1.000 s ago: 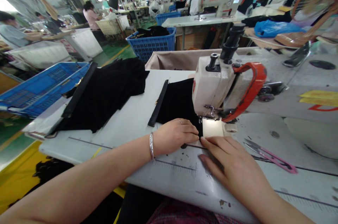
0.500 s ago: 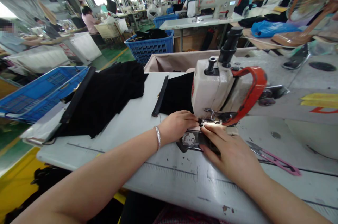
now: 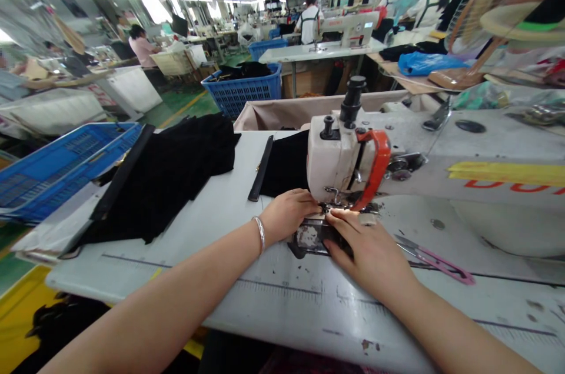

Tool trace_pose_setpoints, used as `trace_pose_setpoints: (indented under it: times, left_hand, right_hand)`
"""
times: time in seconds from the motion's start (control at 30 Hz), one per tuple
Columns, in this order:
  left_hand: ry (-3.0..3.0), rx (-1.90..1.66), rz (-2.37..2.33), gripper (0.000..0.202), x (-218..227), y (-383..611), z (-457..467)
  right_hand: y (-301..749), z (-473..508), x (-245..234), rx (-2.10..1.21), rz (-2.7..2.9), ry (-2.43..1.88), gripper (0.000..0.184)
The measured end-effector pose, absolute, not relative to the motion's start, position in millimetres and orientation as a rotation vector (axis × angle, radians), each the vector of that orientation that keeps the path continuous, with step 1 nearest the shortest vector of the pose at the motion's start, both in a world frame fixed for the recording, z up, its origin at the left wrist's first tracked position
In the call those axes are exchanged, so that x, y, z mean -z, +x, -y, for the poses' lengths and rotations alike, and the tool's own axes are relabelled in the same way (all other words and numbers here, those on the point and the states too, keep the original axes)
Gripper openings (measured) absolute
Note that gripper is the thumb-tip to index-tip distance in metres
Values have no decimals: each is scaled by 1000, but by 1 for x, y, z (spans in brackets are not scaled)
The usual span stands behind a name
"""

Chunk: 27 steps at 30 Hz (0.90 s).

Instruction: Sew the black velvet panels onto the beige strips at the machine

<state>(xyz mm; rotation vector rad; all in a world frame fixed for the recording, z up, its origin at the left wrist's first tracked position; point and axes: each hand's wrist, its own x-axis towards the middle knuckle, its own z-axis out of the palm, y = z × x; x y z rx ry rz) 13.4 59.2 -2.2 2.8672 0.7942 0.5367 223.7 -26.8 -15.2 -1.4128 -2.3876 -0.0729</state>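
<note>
My left hand (image 3: 288, 213) rests on the white table (image 3: 220, 209) with its fingers curled and its fingertips pressed together right at the presser foot of the sewing machine (image 3: 338, 156). What it pinches is too small to make out. My right hand (image 3: 371, 250) lies with fingers stretched over a dark, worn plate area (image 3: 308, 237) in the machine bed, fingertips meeting the left hand's under the needle. A black fabric piece (image 3: 286, 163) lies behind the left hand, beside the machine head.
A pile of black fabric (image 3: 172, 165) covers the table's left part, next to a blue crate (image 3: 53, 165). Pink thread snips (image 3: 439, 259) lie right of my right hand. A blue basket (image 3: 242, 90) and other people at sewing tables are farther back.
Both hands moved in close to the needle. The white lit patch under the presser foot is gone and a dark, worn plate area now shows under my fingers. The view shifted.
</note>
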Motion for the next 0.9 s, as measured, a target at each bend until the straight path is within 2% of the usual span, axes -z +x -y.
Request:
trace_pose_setpoints:
  times: [0.37, 0.7, 0.9]
  left_hand:
    - [2822, -610, -826, 27, 3, 14, -61]
    - [2825, -619, -805, 29, 3, 14, -57]
    - [2704, -563, -1044, 29, 6, 6, -60]
  right_hand:
    - [221, 27, 14, 15, 2360, -1453, 43]
    - [216, 29, 8, -105, 2282, -1374, 27]
    - [237, 60, -12, -28, 2275, -1402, 25]
